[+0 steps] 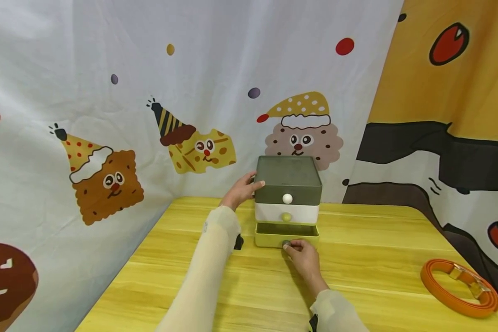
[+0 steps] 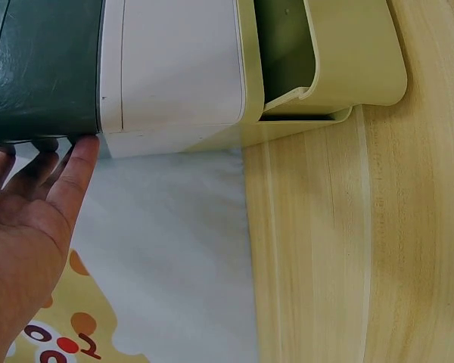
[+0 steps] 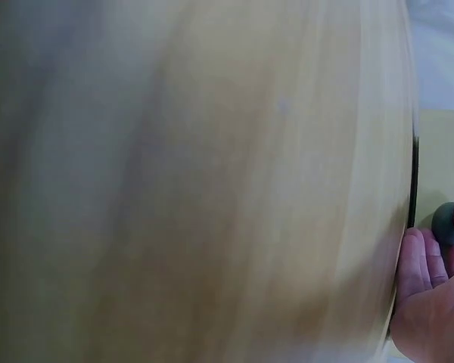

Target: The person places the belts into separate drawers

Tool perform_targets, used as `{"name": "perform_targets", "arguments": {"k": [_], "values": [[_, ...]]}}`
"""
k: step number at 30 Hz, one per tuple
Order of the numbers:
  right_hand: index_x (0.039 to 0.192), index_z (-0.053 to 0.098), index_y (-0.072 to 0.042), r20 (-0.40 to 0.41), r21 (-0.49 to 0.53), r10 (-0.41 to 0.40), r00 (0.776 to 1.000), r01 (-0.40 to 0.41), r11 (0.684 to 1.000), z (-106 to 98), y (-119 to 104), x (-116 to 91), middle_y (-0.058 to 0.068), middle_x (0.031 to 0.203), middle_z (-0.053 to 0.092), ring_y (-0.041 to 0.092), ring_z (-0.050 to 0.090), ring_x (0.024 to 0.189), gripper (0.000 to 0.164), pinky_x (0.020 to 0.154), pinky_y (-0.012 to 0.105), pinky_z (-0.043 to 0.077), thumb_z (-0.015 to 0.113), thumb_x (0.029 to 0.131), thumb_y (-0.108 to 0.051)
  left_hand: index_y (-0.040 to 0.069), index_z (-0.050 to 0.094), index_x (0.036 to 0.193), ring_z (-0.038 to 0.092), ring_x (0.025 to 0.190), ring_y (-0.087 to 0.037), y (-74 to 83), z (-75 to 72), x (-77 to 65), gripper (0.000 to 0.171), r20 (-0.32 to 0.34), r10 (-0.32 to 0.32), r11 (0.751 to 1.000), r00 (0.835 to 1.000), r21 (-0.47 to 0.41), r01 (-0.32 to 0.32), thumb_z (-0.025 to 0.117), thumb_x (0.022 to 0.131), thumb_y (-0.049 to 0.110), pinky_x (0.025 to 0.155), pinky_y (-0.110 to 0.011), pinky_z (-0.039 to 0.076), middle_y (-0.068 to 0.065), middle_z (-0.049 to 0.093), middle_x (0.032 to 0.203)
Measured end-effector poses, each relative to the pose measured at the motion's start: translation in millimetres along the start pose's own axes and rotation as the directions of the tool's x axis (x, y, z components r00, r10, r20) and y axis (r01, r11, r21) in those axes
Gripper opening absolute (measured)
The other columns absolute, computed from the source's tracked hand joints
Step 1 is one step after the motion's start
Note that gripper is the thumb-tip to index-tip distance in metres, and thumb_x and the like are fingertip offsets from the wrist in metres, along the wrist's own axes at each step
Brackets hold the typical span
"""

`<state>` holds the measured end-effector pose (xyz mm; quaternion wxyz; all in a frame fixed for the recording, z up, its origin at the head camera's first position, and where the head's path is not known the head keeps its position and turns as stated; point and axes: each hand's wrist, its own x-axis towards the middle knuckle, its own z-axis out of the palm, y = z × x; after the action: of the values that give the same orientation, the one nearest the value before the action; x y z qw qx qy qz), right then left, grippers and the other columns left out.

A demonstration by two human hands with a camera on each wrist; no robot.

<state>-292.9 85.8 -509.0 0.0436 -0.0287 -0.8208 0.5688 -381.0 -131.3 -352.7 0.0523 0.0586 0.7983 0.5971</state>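
A small three-tier drawer box (image 1: pixel 290 171) stands on the table, dark green on top, white in the middle and yellow-green at the bottom. Its bottom drawer (image 1: pixel 266 240) is pulled partly out, and the part of its inside that shows holds nothing. My right hand (image 1: pixel 306 261) pinches that drawer's dark grey knob (image 1: pixel 287 243) between thumb and fingers; the right wrist view shows the same knob (image 3: pixel 443 223) at its right edge. My left hand (image 1: pixel 240 191) rests against the left side of the dark green tier, fingers extended, as the left wrist view also shows.
A coiled orange belt (image 1: pixel 432 282) with a metal buckle lies at the table's right. Behind the wood-grain table (image 1: pixel 365 249) hangs a white cloth (image 1: pixel 207 55) printed with cartoon snacks. A yellow patterned cloth (image 1: pixel 452 101) hangs at the right.
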Motion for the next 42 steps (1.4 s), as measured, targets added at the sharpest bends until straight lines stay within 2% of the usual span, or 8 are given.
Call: {"name": "perform_targets", "arguments": {"k": [5, 15, 24, 33, 42], "values": [[0.106, 0.069, 0.002, -0.011, -0.013, -0.005, 1.000, 0.004, 1.000, -1, 1, -3, 0.009, 0.092, 0.069, 0.020, 0.063, 0.082, 0.027, 0.066, 0.027, 0.053, 0.075, 0.089, -0.018, 0.021, 0.026, 0.159, 0.033, 0.144, -0.029, 0.6, -0.2, -1.0, 0.070, 0.005, 0.000, 1.000, 1.000, -0.009, 0.000, 0.061, 0.100, 0.035, 0.108, -0.048, 0.040, -0.010, 0.019, 0.164], [0.107, 0.068, 0.004, 0.011, 0.027, 0.004, 1.000, -0.004, 1.000, -3, 1, -10, 0.011, 0.093, 0.067, 0.020, 0.062, 0.083, 0.028, 0.067, 0.028, 0.053, 0.076, 0.089, -0.017, 0.021, 0.026, 0.159, 0.031, 0.145, -0.029, 1.1, -0.9, -2.6, 0.069, 0.010, -0.005, 1.000, 1.000, -0.021, 0.005, 0.060, 0.101, 0.034, 0.109, -0.049, 0.039, -0.009, 0.018, 0.164], [0.106, 0.069, 0.002, 0.015, 0.011, -0.007, 1.000, 0.006, 1.000, -4, 3, -14, 0.009, 0.092, 0.067, 0.019, 0.062, 0.082, 0.027, 0.067, 0.028, 0.053, 0.076, 0.089, -0.017, 0.020, 0.026, 0.159, 0.030, 0.145, -0.029, -0.4, -1.5, -1.4, 0.070, 0.013, -0.005, 1.000, 1.000, -0.027, 0.006, 0.061, 0.101, 0.034, 0.109, -0.049, 0.039, -0.009, 0.017, 0.164], [0.105, 0.068, 0.003, 0.002, 0.059, -0.002, 1.000, 0.002, 0.998, -3, 1, -19, 0.010, 0.091, 0.068, 0.018, 0.063, 0.079, 0.025, 0.066, 0.027, 0.054, 0.076, 0.089, -0.014, 0.021, 0.026, 0.159, 0.030, 0.145, -0.029, 0.8, -1.3, -3.0, 0.070, 0.015, -0.006, 0.999, 1.000, -0.035, 0.007, 0.062, 0.100, 0.034, 0.109, -0.049, 0.040, -0.009, 0.017, 0.164], [0.105, 0.068, 0.004, 0.002, 0.054, 0.002, 1.000, -0.002, 0.999, -4, -1, -26, 0.009, 0.090, 0.069, 0.017, 0.063, 0.078, 0.026, 0.065, 0.027, 0.054, 0.077, 0.088, -0.014, 0.020, 0.025, 0.159, 0.028, 0.146, -0.028, 0.3, -1.8, -3.0, 0.071, 0.021, -0.003, 0.999, 1.000, -0.040, 0.004, 0.062, 0.100, 0.034, 0.109, -0.049, 0.039, -0.009, 0.017, 0.164]]}}
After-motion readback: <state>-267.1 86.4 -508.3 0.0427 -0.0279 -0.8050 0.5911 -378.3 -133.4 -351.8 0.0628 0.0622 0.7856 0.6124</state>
